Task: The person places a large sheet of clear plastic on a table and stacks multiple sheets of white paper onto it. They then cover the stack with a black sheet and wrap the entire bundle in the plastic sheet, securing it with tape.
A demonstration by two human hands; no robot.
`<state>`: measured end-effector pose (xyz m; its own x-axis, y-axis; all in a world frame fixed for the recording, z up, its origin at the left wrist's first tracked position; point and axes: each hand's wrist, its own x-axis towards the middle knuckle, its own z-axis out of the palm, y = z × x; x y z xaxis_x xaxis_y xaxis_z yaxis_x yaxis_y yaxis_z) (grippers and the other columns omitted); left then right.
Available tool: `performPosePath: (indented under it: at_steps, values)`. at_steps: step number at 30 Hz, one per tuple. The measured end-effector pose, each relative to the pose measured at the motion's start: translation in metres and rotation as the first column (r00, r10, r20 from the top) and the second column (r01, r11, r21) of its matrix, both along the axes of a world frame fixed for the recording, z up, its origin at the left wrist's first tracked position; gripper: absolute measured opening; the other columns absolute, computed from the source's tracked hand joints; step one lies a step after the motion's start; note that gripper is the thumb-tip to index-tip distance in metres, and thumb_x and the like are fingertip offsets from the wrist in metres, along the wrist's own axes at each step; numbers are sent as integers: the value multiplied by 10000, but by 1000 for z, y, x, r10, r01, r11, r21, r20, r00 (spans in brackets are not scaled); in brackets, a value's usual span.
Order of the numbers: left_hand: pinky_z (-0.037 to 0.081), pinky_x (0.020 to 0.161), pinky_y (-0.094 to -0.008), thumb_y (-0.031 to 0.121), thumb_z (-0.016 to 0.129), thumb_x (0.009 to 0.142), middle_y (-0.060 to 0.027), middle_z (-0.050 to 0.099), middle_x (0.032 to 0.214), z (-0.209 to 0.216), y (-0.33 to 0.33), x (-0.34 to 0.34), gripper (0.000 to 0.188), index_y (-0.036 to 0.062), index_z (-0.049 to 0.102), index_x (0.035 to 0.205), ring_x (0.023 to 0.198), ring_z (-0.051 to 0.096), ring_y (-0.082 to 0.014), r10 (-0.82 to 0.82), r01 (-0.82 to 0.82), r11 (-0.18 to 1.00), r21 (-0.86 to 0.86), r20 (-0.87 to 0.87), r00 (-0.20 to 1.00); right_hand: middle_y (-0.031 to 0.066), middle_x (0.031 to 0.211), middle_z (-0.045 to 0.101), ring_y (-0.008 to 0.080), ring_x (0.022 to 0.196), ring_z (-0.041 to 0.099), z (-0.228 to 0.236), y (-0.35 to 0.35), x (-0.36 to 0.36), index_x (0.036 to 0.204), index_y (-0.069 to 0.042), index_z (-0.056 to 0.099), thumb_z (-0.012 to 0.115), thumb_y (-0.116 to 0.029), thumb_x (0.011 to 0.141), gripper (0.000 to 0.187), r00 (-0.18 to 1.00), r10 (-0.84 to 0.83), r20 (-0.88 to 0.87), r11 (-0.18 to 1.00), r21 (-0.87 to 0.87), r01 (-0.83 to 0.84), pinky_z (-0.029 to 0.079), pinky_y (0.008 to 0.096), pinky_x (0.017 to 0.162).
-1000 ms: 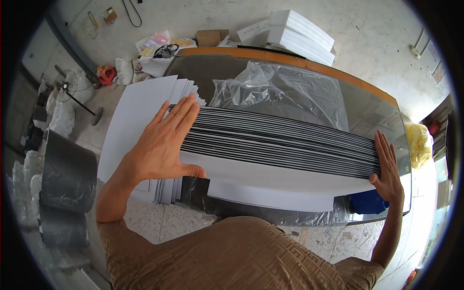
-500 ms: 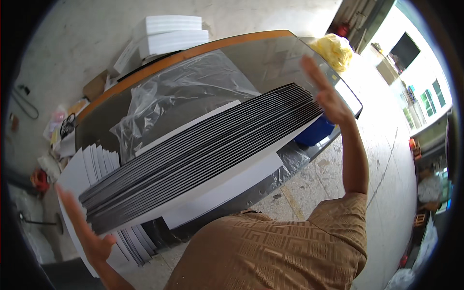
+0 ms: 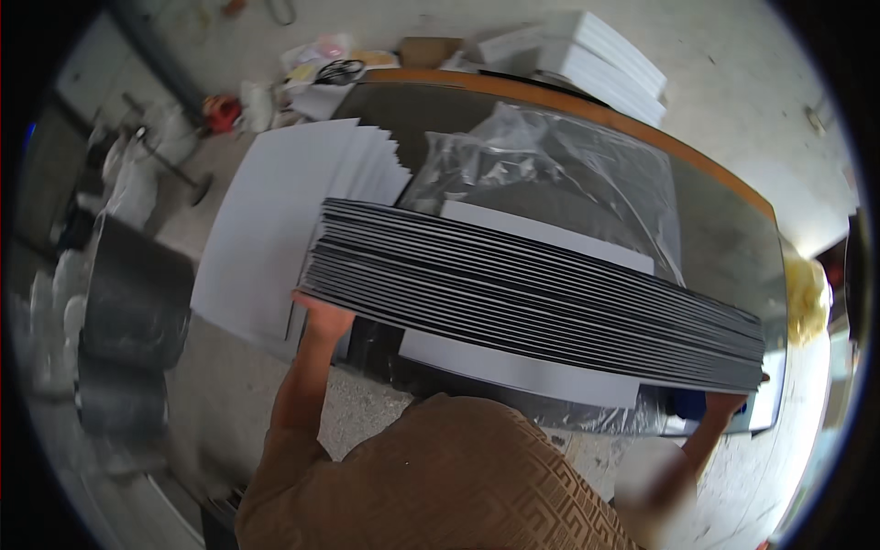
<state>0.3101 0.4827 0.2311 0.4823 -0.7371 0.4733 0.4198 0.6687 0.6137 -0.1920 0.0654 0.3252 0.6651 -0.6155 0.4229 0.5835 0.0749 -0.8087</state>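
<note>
A long, thick stack of thin dark sheets with pale lines between them (image 3: 541,289) lies across the middle of the view, between my two hands. My left hand (image 3: 327,318) grips its near left corner, with the thumb along the edge and the other fingers mostly hidden below. At the near right corner, my right hand (image 3: 727,401) holds the other end, its fingers partly under the stack. White paper (image 3: 522,368) shows beneath the stack along its near side. Left of the stack, large white sheets (image 3: 266,202) lie fanned on the table.
Clear plastic film (image 3: 550,174) is spread over the dark table (image 3: 733,225), which has an orange far edge. White foam-like blocks (image 3: 605,69) stand beyond it. A yellow bag (image 3: 807,301) is off the right end. Dark grey bins (image 3: 137,293) stand at left.
My hands were raised and apart from the stack's ends; now they have come down and hold its near corners. The view has turned left, so the stack slants down to the right.
</note>
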Motion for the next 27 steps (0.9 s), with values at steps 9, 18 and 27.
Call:
performPosePath:
  at_steps: [9,18,27]
  values:
    - [296,1103,-392,622,338,916,-58,370,1452,-25,0,-14,766,63,298,1438,1321,364,-215,114,-119,988,98,54,992,180,1464,323,302,1311,370,-42,-16,-2,1420,6,293,243,-712,871,906,999,-40,-36,999,23,41,330,467,1070]
    - [244,1117,-421,729,388,809,-65,352,1457,-49,24,33,918,61,297,1433,1335,328,-233,224,-278,947,159,291,930,170,1428,369,304,1284,400,-112,-16,-60,1403,0,325,271,-642,892,823,842,-485,-239,854,78,514,352,466,1055]
    - [314,1063,-416,666,490,796,-119,421,1373,-37,10,40,881,5,363,1364,1256,407,-253,194,-275,918,284,283,939,159,1392,414,305,1258,431,-138,-13,-71,1386,-6,358,298,-571,913,740,719,-632,-291,730,90,678,374,464,1040]
